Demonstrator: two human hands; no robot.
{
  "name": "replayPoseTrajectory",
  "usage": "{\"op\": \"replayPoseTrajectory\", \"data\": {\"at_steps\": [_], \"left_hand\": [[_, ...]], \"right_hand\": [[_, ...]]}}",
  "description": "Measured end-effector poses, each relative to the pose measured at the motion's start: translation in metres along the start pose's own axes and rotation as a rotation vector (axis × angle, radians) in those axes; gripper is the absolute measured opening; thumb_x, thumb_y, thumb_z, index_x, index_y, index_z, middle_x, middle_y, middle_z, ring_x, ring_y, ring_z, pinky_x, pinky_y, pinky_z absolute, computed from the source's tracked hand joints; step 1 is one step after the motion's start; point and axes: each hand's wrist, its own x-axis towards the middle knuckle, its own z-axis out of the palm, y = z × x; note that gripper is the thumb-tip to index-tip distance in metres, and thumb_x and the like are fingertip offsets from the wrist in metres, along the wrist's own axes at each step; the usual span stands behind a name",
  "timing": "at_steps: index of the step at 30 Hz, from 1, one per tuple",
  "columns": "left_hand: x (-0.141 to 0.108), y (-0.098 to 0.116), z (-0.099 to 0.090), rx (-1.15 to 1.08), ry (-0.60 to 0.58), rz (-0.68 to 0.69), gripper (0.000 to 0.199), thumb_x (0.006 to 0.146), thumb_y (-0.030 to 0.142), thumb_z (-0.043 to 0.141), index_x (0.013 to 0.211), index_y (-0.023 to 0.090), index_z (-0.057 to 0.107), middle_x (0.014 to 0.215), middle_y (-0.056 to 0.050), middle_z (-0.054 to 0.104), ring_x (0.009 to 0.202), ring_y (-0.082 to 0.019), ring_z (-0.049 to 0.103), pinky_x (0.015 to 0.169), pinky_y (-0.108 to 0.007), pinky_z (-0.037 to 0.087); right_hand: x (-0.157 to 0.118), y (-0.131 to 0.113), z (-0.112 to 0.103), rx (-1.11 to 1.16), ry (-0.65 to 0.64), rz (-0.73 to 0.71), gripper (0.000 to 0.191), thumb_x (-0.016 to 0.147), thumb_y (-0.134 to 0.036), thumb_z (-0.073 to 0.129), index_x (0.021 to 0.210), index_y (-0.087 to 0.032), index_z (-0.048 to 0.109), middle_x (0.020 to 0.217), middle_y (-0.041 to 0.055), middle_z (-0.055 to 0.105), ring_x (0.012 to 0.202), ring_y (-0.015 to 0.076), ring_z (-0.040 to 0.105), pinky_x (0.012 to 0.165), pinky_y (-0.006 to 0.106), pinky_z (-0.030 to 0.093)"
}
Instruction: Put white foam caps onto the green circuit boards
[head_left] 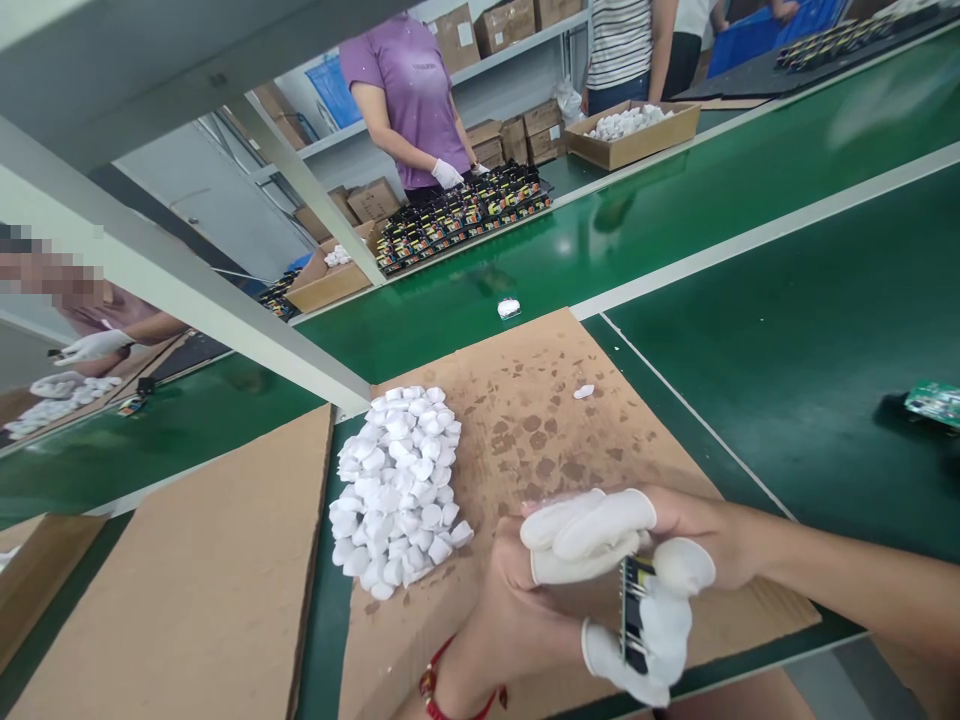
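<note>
White finger cots cover the fingertips of both hands, low in the head view. My left hand, with a red cord bracelet at its wrist, is closed around a small circuit board with black and yellow parts, tilted on edge. White soft material sits along the board's right side, partly merging with the white finger cots. My right hand comes in from the right, its fingers bent over the upper end of the board and touching it. Overlapping fingers hide much of the board. Left of the hands lies a pile of white lumps on a stained cardboard sheet.
A grey metal post rises behind the pile. Another cardboard sheet lies left. A green circuit board sits at right. Across the green conveyor, co-workers stand by a stack of assembled boards and a box of white lumps.
</note>
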Motion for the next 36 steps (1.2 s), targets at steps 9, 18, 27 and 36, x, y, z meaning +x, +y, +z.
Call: {"op": "replayPoseTrajectory", "data": {"at_steps": [9,18,27,36], "left_hand": [[-0.003,-0.006,0.006,-0.184,0.133,-0.073,0.056,0.046,0.023,0.084,0.1,0.028,0.069,0.089,-0.006,0.072,0.087,-0.029,0.066,0.08,-0.039,0.055],[0.0,-0.018,0.006,-0.306,0.201,-0.049,0.062,0.041,0.017,0.085,0.099,0.028,0.068,0.096,-0.006,0.071,0.084,-0.024,0.067,0.076,-0.033,0.056],[0.0,-0.018,0.009,-0.424,0.264,-0.207,0.056,0.033,0.013,0.087,0.085,0.024,0.067,0.08,-0.002,0.072,0.075,-0.022,0.067,0.074,-0.036,0.056],[0.001,-0.017,0.005,-0.3,0.238,-0.23,0.054,0.042,0.02,0.086,0.092,0.021,0.066,0.085,-0.004,0.07,0.08,-0.023,0.065,0.074,-0.036,0.055]], "right_hand": [[-0.001,0.004,0.002,-0.177,0.115,-0.096,0.043,0.096,-0.042,0.026,0.129,-0.025,0.048,0.14,0.0041,0.041,0.127,0.0188,0.039,0.106,0.034,0.029],[0.006,0.018,0.001,-0.045,0.22,-0.109,0.054,0.093,-0.053,0.025,0.128,-0.02,0.049,0.138,0.0056,0.043,0.127,0.0211,0.038,0.107,0.037,0.029],[-0.003,0.015,-0.004,-0.582,0.271,-0.142,0.052,0.095,-0.045,0.024,0.136,-0.016,0.036,0.095,0.0097,0.068,0.093,0.0215,0.061,0.086,0.038,0.045],[0.005,0.012,0.0,-0.216,0.256,-0.062,0.047,0.096,-0.041,0.023,0.13,-0.016,0.044,0.124,0.011,0.055,0.113,0.0217,0.052,0.098,0.04,0.039]]}}
